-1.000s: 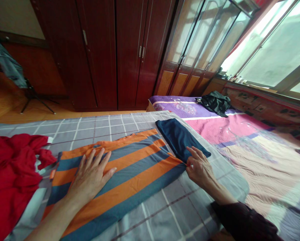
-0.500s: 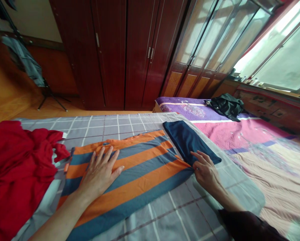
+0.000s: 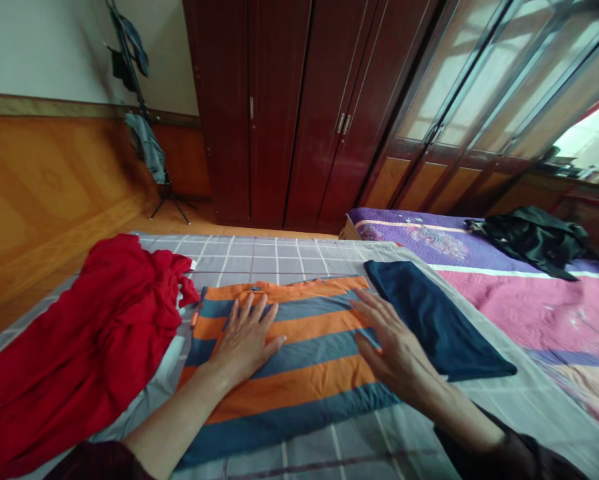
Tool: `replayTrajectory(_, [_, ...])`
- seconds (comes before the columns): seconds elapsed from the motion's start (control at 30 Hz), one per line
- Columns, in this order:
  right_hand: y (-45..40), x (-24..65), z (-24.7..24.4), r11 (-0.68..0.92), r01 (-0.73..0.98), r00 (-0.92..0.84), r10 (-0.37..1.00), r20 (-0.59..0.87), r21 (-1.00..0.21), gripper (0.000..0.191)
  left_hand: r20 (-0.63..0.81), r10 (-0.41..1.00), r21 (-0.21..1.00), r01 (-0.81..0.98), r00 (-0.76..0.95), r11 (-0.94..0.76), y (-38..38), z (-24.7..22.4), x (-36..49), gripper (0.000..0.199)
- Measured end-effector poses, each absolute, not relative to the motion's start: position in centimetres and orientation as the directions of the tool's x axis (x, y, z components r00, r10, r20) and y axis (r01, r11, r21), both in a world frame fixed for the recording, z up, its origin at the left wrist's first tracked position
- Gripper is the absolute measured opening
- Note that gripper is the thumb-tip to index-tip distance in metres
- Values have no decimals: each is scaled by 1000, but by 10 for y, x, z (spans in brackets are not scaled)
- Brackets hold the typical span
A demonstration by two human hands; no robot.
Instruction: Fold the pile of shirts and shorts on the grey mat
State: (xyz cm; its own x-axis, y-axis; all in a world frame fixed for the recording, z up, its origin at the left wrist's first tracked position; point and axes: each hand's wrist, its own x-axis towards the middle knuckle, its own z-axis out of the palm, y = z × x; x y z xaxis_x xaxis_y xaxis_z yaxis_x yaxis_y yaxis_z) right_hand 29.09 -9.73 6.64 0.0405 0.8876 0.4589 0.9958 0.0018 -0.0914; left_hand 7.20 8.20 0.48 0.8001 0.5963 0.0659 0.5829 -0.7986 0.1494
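The left grip (image 3: 244,343) lies flat on a folded, orange and slate-blue striped cloth (image 3: 299,393), its fingers spread and pinching nothing. The right grip (image 3: 397,353) is spread the same way on the cloth's right part, with the heel of the palm just beside a navy cloth (image 3: 429,320). Neither grip closes on any fabric. The striped cloth sits in the middle of a grey checked bedspread (image 3: 279,250), with the navy piece against its right edge and a crumpled red garment (image 3: 79,333) close to its left edge.

The main risk is drag: pressing and sliding the palms could pull the smooth layers out of line or crease the stripes. A sideways sweep of the right grip could catch the navy cloth and shift it, while a sweep of the left could snag the loose red fabric. The soft bedspread may also give under pressure, letting the edges creep.
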Motion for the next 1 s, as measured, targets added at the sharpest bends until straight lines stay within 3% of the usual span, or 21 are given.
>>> replayTrajectory(0.13, [-26,250,40,232,965,-189,938,289,-122,55,103,580,166,561,808,-811,80,3,72,65])
replayTrajectory(0.27, [9,248,11,205,970,-180,967,179,-132,56,122,577,199,549,808,-811,87,1,69,66])
replayTrajectory(0.5, [11,255,1,170,981,-153,974,165,-93,63,263,775,327,703,574,-632,133,15,48,29])
replayTrajectory(0.73, [12,256,-3,181,978,-160,968,195,-99,59,142,862,525,702,486,-482,141,13,51,18])
replayTrajectory(0.87, [13,256,-3,182,975,-155,967,200,-126,59,170,871,643,619,460,-452,144,11,52,16])
replayTrajectory(1.0, [13,256,-1,168,977,-144,975,171,-134,60,134,890,666,625,435,-406,142,13,52,14])
